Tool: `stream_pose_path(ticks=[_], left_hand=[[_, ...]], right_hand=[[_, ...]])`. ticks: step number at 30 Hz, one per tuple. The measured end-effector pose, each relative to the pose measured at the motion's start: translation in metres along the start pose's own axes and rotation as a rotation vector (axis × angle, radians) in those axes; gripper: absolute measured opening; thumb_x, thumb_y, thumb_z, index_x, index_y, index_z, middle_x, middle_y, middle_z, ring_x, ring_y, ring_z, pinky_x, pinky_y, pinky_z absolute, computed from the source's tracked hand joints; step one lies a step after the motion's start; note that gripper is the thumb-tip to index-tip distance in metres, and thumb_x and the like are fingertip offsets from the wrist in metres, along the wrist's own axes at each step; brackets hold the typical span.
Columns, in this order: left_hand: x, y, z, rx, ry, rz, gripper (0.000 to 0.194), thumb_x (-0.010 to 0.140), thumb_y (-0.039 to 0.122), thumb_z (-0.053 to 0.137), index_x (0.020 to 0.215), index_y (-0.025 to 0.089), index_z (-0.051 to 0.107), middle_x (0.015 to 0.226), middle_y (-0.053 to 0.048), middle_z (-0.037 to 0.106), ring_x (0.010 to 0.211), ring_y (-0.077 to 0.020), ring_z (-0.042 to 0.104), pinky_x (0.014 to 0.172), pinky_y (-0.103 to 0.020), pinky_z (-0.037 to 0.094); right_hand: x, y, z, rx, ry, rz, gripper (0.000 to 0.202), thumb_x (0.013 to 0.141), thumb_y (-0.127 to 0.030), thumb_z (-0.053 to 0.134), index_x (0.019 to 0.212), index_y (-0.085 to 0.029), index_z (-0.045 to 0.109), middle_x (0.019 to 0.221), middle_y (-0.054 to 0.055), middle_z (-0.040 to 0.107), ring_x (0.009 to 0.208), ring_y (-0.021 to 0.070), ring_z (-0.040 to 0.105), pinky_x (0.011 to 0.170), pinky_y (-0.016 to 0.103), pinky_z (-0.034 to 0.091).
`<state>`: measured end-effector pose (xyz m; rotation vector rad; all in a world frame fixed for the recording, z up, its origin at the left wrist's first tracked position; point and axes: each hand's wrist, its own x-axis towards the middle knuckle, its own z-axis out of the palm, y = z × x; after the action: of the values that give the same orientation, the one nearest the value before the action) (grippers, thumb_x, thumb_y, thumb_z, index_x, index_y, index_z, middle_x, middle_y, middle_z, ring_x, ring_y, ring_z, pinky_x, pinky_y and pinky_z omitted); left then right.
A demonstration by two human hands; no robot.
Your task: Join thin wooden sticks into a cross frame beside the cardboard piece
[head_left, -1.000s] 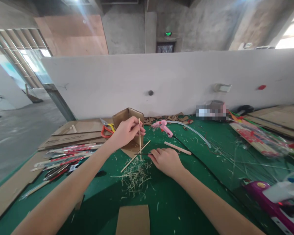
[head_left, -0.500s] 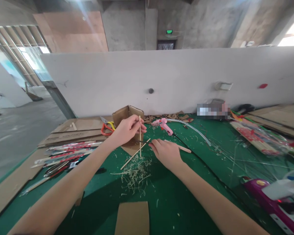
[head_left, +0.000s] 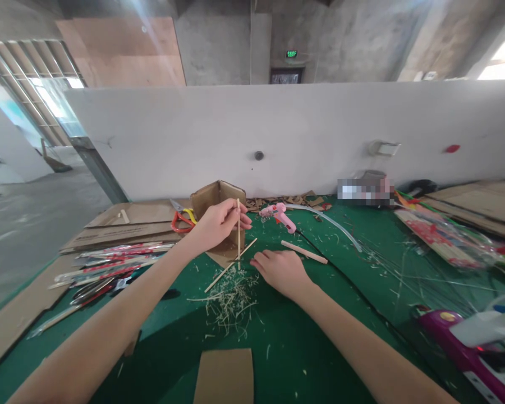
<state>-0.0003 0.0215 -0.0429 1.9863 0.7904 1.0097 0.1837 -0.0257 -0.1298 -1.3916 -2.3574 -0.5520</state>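
Observation:
My left hand (head_left: 225, 220) pinches a thin wooden stick (head_left: 238, 238) near its top and holds it upright. Beside the stick's lower part, my right hand (head_left: 281, 272) is closed on a thin dark blade, which hardly shows past the fingers. A second wooden stick (head_left: 219, 279) lies slanted on the table, crossing behind the upright one. Under both sticks is a heap of wood shavings (head_left: 233, 306). Just behind my left hand stands a folded cardboard piece (head_left: 206, 201), partly hidden.
Orange-and-yellow scissors (head_left: 182, 219) and wrapped sticks (head_left: 113, 261) lie left. A pink glue gun (head_left: 280, 216) and a thicker wooden rod (head_left: 305, 252) are right of centre. Cardboard (head_left: 225, 376) lies in front; a purple power strip (head_left: 454, 336) sits at right. A white partition (head_left: 185, 140) stands behind.
My right hand has moved slightly down and left, taking the blade lower along the stick. My left hand and its stick stay nearly in place.

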Motion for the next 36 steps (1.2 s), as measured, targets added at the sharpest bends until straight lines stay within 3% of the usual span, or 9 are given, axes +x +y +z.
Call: stream_pose_path(ticks=[4, 9, 13, 18, 21, 23, 28, 33, 36], left_hand=[[-0.0007, 0.0012, 0.0001, 0.037, -0.003, 0.0, 0.018, 0.089, 0.031, 0.039, 0.091, 0.016, 0.05, 0.086, -0.008, 0.065, 0.074, -0.0162, 0.066, 0.072, -0.031, 0.055], [-0.001, 0.0037, -0.0003, 0.02, -0.011, -0.003, 0.018, 0.089, 0.031, 0.04, 0.091, 0.016, 0.049, 0.085, -0.008, 0.066, 0.075, -0.0164, 0.066, 0.071, -0.03, 0.055], [-0.0014, 0.0042, -0.0003, 0.025, -0.018, -0.009, 0.019, 0.089, 0.033, 0.039, 0.091, 0.016, 0.049, 0.087, -0.009, 0.066, 0.076, -0.0166, 0.066, 0.072, -0.031, 0.055], [-0.0015, 0.0039, -0.0007, 0.0, -0.01, -0.015, 0.019, 0.09, 0.032, 0.039, 0.089, 0.016, 0.049, 0.083, -0.008, 0.065, 0.074, -0.0168, 0.066, 0.072, -0.033, 0.055], [-0.0024, 0.0061, -0.0009, 0.001, -0.041, -0.01, 0.018, 0.09, 0.031, 0.039, 0.089, 0.016, 0.048, 0.084, -0.008, 0.064, 0.075, -0.0171, 0.066, 0.073, -0.033, 0.055], [-0.0035, 0.0081, -0.0007, 0.015, -0.053, 0.005, 0.016, 0.09, 0.03, 0.038, 0.094, 0.017, 0.047, 0.085, -0.008, 0.065, 0.076, -0.0171, 0.066, 0.073, -0.033, 0.054], [-0.0056, 0.008, 0.0007, -0.006, -0.007, 0.068, 0.03, 0.089, 0.024, 0.038, 0.118, 0.02, 0.032, 0.081, -0.005, 0.064, 0.073, -0.0154, 0.066, 0.074, -0.033, 0.053], [-0.0037, 0.0042, 0.0008, 0.085, 0.003, 0.082, 0.018, 0.089, 0.027, 0.039, 0.105, 0.021, 0.042, 0.094, -0.008, 0.063, 0.075, -0.0162, 0.066, 0.072, -0.03, 0.052], [-0.0021, 0.0052, 0.0003, 0.112, 0.065, 0.097, 0.018, 0.088, 0.028, 0.041, 0.104, 0.021, 0.044, 0.097, -0.008, 0.062, 0.081, -0.0177, 0.066, 0.073, -0.029, 0.051]], right_hand=[[0.0019, 0.0034, -0.003, -0.05, 0.107, 0.104, 0.037, 0.094, -0.037, 0.028, 0.084, -0.019, 0.059, 0.07, 0.002, 0.061, 0.06, 0.0088, 0.053, 0.051, 0.027, 0.017], [-0.001, 0.0015, 0.0002, -0.025, -0.013, -0.033, 0.037, 0.093, -0.038, 0.03, 0.076, -0.02, 0.058, 0.064, 0.001, 0.061, 0.055, 0.0093, 0.051, 0.05, 0.026, 0.015], [0.0004, 0.0017, 0.0004, -0.061, 0.062, 0.068, 0.036, 0.094, -0.036, 0.026, 0.085, -0.02, 0.057, 0.07, 0.003, 0.063, 0.061, 0.01, 0.054, 0.051, 0.026, 0.016], [-0.0008, 0.0025, 0.0001, -0.033, -0.043, -0.054, 0.035, 0.093, -0.036, 0.031, 0.077, -0.019, 0.057, 0.067, 0.002, 0.062, 0.057, 0.0092, 0.053, 0.05, 0.027, 0.016], [0.0006, 0.0031, -0.0017, -0.047, 0.022, 0.001, 0.036, 0.094, -0.035, 0.028, 0.082, -0.019, 0.058, 0.07, 0.003, 0.062, 0.061, 0.0097, 0.054, 0.052, 0.026, 0.018], [0.0009, 0.0036, -0.002, -0.054, 0.054, 0.045, 0.035, 0.094, -0.035, 0.027, 0.083, -0.019, 0.057, 0.07, 0.003, 0.062, 0.062, 0.01, 0.055, 0.052, 0.026, 0.018], [-0.0008, 0.0048, -0.0009, -0.014, -0.047, -0.059, 0.035, 0.094, -0.037, 0.03, 0.078, -0.02, 0.057, 0.069, 0.001, 0.062, 0.059, 0.0091, 0.054, 0.051, 0.026, 0.017], [0.0024, 0.0078, -0.004, -0.033, 0.034, 0.06, 0.036, 0.094, -0.036, 0.027, 0.086, -0.019, 0.058, 0.072, 0.003, 0.062, 0.064, 0.0096, 0.056, 0.051, 0.026, 0.018], [0.0006, 0.0069, -0.0025, -0.014, -0.027, -0.005, 0.035, 0.093, -0.035, 0.03, 0.08, -0.019, 0.057, 0.069, 0.002, 0.062, 0.06, 0.0093, 0.054, 0.051, 0.026, 0.018]])
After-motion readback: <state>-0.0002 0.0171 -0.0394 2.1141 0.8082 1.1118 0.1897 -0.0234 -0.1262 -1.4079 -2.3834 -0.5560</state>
